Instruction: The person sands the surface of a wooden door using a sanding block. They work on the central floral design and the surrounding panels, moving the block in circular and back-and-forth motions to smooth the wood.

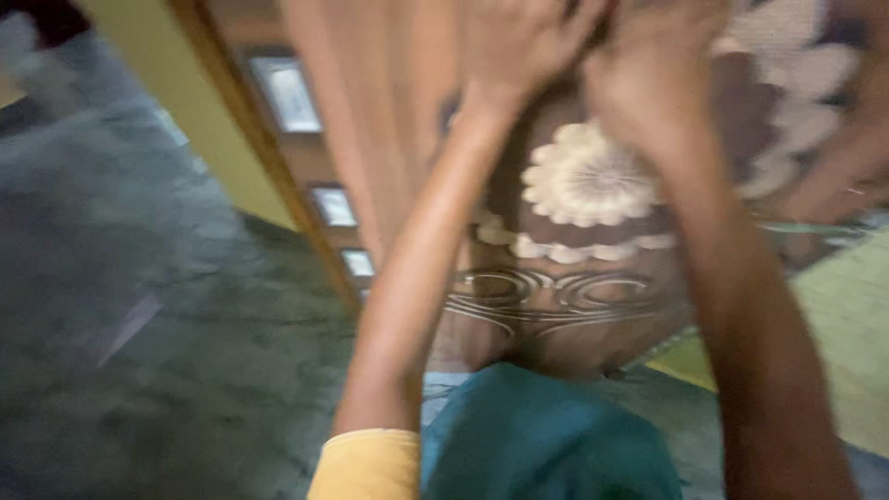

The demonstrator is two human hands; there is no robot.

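We see both arms raised up and away from the camera, frame heavily motion-blurred. Our left hand (519, 42) and right hand (648, 65) sit side by side at the top edge, nearly touching, both pressed into the upper part of a brown patterned cloth (574, 278) with cream flower shapes and swirl lines. Fingers look curled as if bunching the fabric, but with the blur and the crop we cannot tell whether either hand is truly clenched on it. The cloth hangs straight ahead of the hands, long axis running down from them toward the teal garment (546, 444) at the bottom; a plain peach curtain (370, 111) hangs just left of it. Both hands are about equally near the cloth, the left slightly higher. A yellow sleeve (366, 463) shows on the left arm. Wooden door frame (269, 157) with small glass panes stands left, grey stone floor (120, 306) beyond.
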